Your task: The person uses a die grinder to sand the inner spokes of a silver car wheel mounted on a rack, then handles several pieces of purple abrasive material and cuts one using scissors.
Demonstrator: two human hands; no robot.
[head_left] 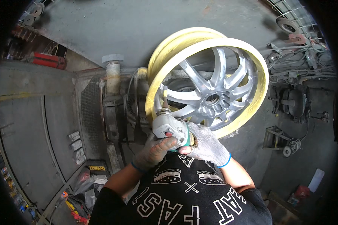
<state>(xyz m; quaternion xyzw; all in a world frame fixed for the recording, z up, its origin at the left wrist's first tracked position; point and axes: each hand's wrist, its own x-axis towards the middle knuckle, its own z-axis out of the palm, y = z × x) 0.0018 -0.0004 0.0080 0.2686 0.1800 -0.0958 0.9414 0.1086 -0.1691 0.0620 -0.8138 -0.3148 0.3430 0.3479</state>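
My left hand (154, 150), in a worn work glove with bare fingertips, is closed around the near left side of an angle grinder (170, 127). From the other side my right hand (208, 146), in a grey-white glove with a blue cuff, wraps the grinder's body. A slim shaft with a small yellow and grey tip (165, 92) sticks out of the grinder's head, by the left edge of a car wheel rim (229, 62). The rim stands tilted in front of me, with bare shiny metal spokes and yellow covering on its lip and barrel. Whether the tip touches it, I cannot tell.
The rim rests at a metal stand with an upright post (113, 77) on its left. Behind is a grey panel (120, 26). Cables (296, 62) hang at the far right above a small metal frame (276, 138). Tools and bags (88, 183) lie at the lower left.
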